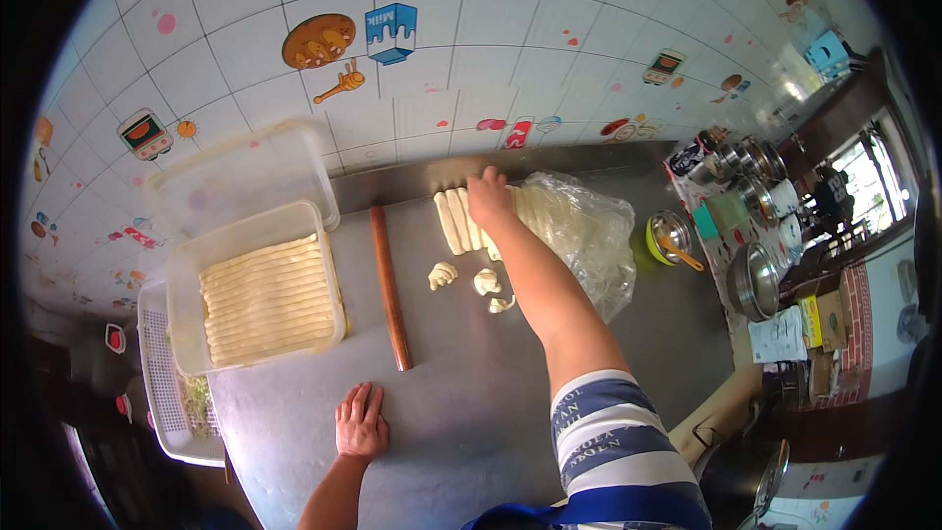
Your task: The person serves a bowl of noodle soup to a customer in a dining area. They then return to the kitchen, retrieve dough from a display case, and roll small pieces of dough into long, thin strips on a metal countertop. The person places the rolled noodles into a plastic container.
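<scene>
Right Hand Over the Dough Row, Left Hand Flat on the Steel

The right hand lay over the upper part of a row of dough strips, its fingers bent; whether they pinched a strip or merely touched it could not be told. Some strips showed just left of the hand, and others ran on to its right, beneath clear plastic film. The left hand rested palm down on the metal tabletop, fingers nearly straight and close together, well apart from the dough.

The row sat near the back edge, where a raised metal strip met the tiled wall. Open room stretched over the steel between the left hand and the right forearm. A rolling pin lay left of the row, and three dough scraps lay in front of it.

At the left, a translucent tub held a layer of pale lengths side by side, with a clear lid behind. A white basket beside it contained something green. Right of the film, a yellow-green bowl held an orange-handled utensil.
</scene>
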The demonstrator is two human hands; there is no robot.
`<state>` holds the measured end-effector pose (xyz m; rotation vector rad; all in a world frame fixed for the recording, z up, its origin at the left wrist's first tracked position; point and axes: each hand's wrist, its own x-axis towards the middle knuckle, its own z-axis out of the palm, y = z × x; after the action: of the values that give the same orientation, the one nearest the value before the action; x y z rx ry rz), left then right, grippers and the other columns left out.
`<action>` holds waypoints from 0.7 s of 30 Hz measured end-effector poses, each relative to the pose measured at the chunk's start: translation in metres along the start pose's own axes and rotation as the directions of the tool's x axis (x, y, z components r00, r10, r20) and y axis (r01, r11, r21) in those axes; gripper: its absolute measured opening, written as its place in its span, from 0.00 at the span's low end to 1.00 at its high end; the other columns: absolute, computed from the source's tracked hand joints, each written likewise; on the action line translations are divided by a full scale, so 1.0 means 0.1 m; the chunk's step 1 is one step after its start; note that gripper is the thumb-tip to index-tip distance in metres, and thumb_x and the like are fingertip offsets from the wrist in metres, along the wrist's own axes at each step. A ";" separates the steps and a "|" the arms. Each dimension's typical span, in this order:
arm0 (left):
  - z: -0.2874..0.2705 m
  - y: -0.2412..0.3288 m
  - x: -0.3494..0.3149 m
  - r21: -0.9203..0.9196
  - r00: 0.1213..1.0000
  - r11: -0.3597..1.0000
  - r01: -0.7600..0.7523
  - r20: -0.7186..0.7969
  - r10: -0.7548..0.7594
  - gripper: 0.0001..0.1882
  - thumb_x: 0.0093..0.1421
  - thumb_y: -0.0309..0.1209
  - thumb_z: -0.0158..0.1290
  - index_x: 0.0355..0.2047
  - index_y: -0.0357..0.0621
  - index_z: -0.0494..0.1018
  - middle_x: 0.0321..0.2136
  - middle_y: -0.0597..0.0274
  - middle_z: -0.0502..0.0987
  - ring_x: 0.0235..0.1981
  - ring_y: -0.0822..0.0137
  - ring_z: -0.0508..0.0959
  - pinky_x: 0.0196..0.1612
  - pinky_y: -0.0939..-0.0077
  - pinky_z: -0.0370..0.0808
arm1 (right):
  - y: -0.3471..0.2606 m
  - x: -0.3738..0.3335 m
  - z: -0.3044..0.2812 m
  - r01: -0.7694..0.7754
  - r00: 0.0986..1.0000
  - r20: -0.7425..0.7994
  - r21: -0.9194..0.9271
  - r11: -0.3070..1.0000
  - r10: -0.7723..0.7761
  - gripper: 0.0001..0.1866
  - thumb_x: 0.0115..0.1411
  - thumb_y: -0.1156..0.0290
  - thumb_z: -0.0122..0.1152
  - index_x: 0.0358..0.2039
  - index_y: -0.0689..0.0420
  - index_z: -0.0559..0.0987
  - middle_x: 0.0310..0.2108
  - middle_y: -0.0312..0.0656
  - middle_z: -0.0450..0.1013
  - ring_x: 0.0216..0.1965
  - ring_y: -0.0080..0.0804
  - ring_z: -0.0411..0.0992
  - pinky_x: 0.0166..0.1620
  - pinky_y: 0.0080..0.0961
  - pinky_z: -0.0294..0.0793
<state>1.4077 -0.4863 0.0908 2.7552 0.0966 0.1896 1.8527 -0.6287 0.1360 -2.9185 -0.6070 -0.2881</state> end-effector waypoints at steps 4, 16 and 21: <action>0.00 0.06 0.03 0.000 1.000 1.000 0.001 -0.003 -0.001 0.29 0.47 0.26 0.48 0.54 0.43 0.68 0.56 0.52 0.64 0.58 0.50 0.63 0.59 0.54 0.59 | 0.12 -0.55 -0.57 0.204 0.975 -0.017 0.462 0.863 -0.221 0.09 0.51 0.76 0.59 0.32 0.58 0.68 0.33 0.47 0.68 0.35 0.46 0.69 0.41 0.36 0.72; -0.12 -0.14 -0.12 -0.532 0.701 0.783 0.322 -0.422 -0.575 0.23 0.51 0.22 0.46 0.51 0.36 0.66 0.45 0.45 0.69 0.47 0.48 0.68 0.50 0.58 0.67 | -1.06 -3.39 -0.66 -0.457 0.890 0.449 0.874 -0.165 -0.085 0.13 0.57 0.76 0.63 0.42 0.62 0.72 0.36 0.37 0.73 0.38 0.23 0.72 0.45 0.21 0.75; -0.29 0.31 0.09 -0.110 0.983 0.992 0.058 -0.166 -0.076 0.25 0.56 0.33 0.48 0.53 0.37 0.65 0.53 0.46 0.66 0.57 0.51 0.64 0.57 0.56 0.62 | -1.13 -4.12 -0.27 -0.086 0.952 0.230 0.836 0.541 -0.204 0.15 0.51 0.75 0.67 0.37 0.59 0.73 0.33 0.43 0.72 0.32 0.34 0.73 0.36 0.28 0.73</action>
<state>1.4142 -0.5036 0.1297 2.6229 0.2180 0.4002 1.4322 -0.6869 0.0846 -1.9715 -0.6430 0.3847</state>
